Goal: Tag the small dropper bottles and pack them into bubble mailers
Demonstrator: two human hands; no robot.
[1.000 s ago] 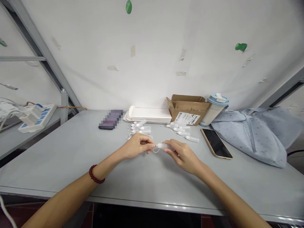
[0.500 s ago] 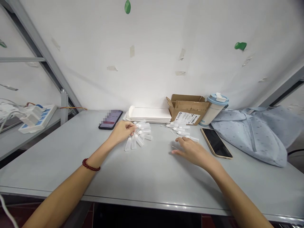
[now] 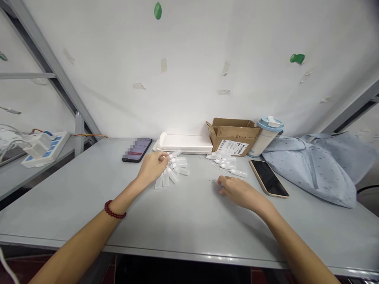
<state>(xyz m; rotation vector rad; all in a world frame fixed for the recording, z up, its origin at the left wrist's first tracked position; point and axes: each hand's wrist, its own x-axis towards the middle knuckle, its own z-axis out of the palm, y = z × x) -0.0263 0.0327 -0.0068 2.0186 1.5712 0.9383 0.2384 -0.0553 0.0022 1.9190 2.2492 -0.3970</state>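
My left hand (image 3: 152,167) is closed, thumb and forefinger pinched around the narrow ends of several small translucent plastic tubes. These tubes (image 3: 179,165) fan out to the right and below the fingers. To the right, my right hand (image 3: 238,190) is low over the table, its thumb and forefinger brought together on a small thin-tipped piece; only the fine tip shows beyond the fingers. Just behind it lies a loose group of similar tubes (image 3: 226,160) with white necks and thin, thread-like ends.
Behind the tubes lie a stack of white flat boxes or envelopes (image 3: 186,141), an open cardboard box (image 3: 233,132) and a blue-lidded cup (image 3: 265,138). Phones lie at left (image 3: 139,150) and right (image 3: 269,178). A pale blue cloth bag (image 3: 314,169) rests at right, a power strip (image 3: 47,150) at far left.
My right hand's fingers have gone from apart to pinched together around the small thin-tipped piece. The left hand stays on its bunch of tubes, nearly still.
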